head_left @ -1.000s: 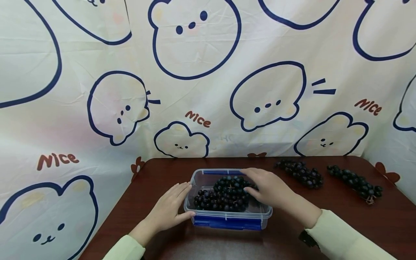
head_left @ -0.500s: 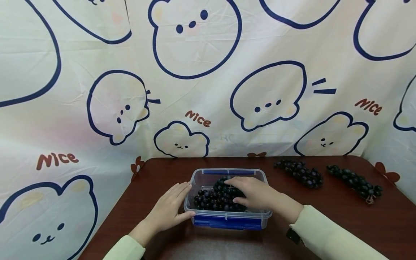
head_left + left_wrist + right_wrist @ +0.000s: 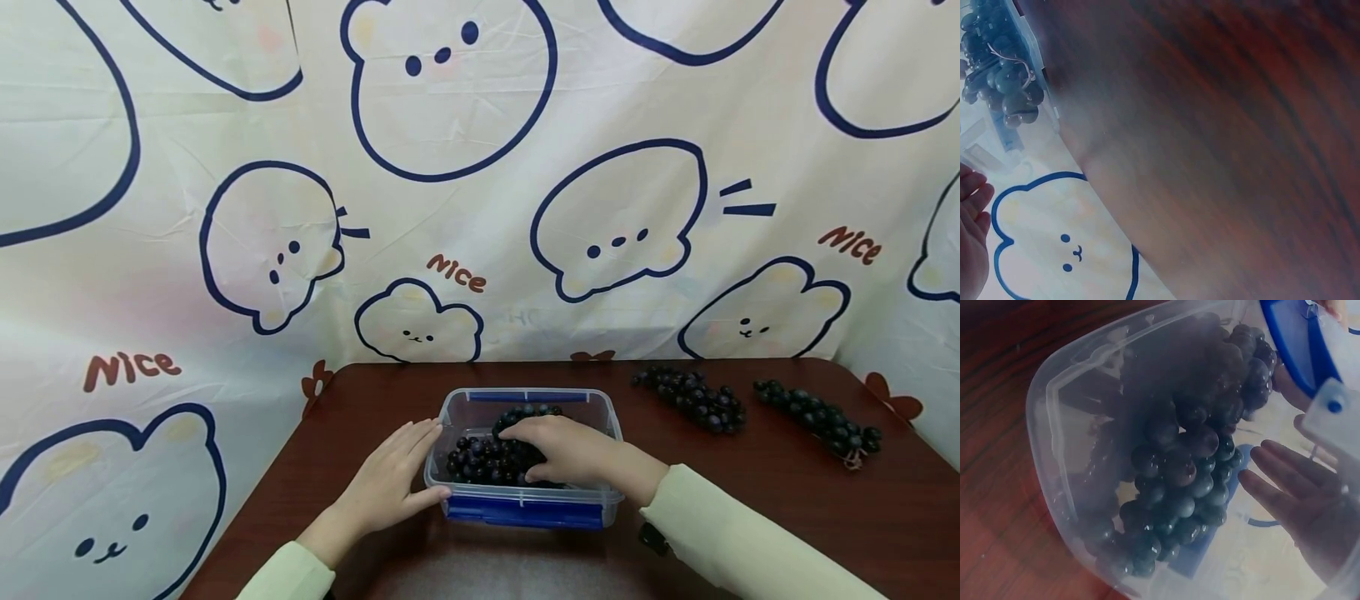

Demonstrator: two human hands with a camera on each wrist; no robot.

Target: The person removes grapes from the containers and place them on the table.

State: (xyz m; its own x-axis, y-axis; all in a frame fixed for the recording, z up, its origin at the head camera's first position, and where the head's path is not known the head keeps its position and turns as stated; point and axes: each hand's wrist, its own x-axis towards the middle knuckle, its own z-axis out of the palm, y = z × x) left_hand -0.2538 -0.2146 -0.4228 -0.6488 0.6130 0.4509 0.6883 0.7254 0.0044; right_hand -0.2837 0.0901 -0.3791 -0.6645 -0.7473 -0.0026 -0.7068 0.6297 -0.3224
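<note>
A clear plastic food container (image 3: 607, 493) with blue latches holds bunches of dark grapes (image 3: 480, 460). My left hand (image 3: 382, 483) rests along the container's left end, fingers straight and thumb at the front rim. Inside the container, my right hand (image 3: 566, 450) lies over the grapes from the right and hides part of them. Through the see-through wall in the right wrist view, fingers (image 3: 1275, 490) of that hand look extended and spread beside the grapes (image 3: 1179, 469). The left wrist view catches only the left fingertips (image 3: 975, 194) near the container's end.
Two more bunches lie at the table's back right: dark grapes (image 3: 693, 400) and, farther right, a longer bunch of grapes (image 3: 817, 417). The brown table (image 3: 390, 387) ends at a white cloth backdrop (image 3: 510, 233) with bear drawings.
My right hand has moved from the container's back right rim leftward and down over the grapes, covering more of them. My left hand has stayed in place.
</note>
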